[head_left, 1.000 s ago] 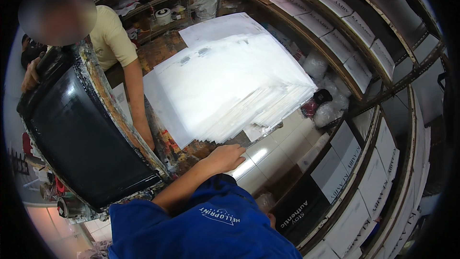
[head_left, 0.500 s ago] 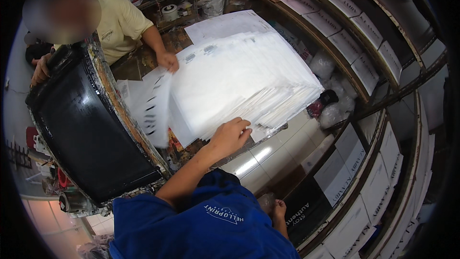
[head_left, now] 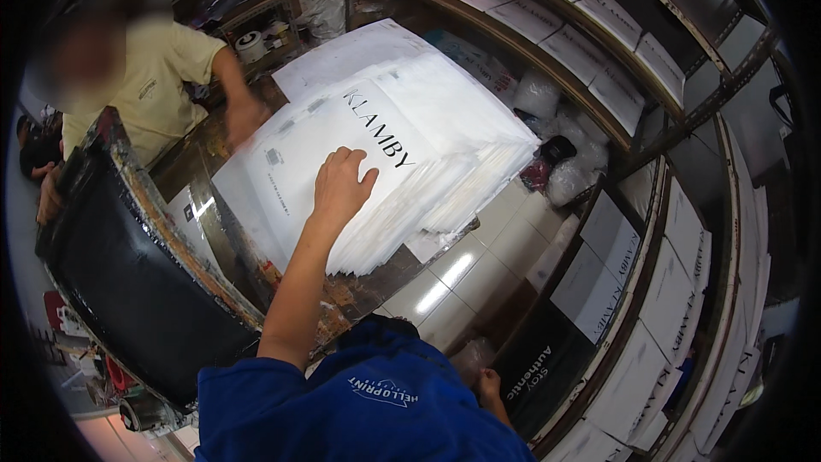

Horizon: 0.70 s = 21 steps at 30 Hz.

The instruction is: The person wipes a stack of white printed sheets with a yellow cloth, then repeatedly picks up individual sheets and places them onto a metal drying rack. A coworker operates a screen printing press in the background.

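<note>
One printed sheet point(head_left: 308, 150) now tops the white stack point(head_left: 389, 222) on the surface point(head_left: 335, 318), adding a layer where blank paper showed before; over it the left hand point(head_left: 342, 184) is loosely spread, gripping nothing; what the right hand point(head_left: 489, 383) holds, I cannot tell.

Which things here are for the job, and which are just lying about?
Seem part of the job:
printed sheet, under the left hand
stack of white sheets, beneath that sheet
black framed screen, tilted up, a co-worker's hand at its edge

Seem just lying about:
clear plastic bags, beyond the stack
white round container, on a shelf
</note>
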{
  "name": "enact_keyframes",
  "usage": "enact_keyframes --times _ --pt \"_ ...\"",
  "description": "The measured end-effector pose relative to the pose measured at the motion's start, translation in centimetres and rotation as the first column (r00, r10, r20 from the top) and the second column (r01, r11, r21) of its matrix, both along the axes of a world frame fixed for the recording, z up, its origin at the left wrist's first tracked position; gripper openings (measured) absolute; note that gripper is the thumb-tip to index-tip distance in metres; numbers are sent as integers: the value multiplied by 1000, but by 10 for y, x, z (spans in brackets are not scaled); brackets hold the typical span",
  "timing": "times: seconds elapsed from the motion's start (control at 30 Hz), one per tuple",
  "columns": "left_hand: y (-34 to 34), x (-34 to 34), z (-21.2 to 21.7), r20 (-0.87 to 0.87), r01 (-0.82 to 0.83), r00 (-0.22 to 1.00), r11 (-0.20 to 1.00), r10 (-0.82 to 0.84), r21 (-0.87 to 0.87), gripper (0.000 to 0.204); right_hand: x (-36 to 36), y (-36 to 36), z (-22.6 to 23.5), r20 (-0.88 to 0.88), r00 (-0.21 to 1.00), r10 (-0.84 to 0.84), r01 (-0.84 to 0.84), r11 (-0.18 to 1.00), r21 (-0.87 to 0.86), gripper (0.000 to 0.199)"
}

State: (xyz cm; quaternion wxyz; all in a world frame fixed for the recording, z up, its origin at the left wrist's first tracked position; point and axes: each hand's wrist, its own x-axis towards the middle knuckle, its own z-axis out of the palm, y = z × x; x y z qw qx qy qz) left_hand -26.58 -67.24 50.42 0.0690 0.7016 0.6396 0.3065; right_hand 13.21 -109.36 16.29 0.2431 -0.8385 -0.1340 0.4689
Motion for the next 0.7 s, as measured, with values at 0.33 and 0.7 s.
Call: enact_keyframes --times 0.33,0.7 --pt "44 13 -95 -428 187 867 963 -256 -196 22 -4 1 5 -3 1000 29 -29 999 22 19" --pt "54 12 -34 -321 204 933 974 -162 102 4 -23 140 114 -243 965 98 18 899 437 12"
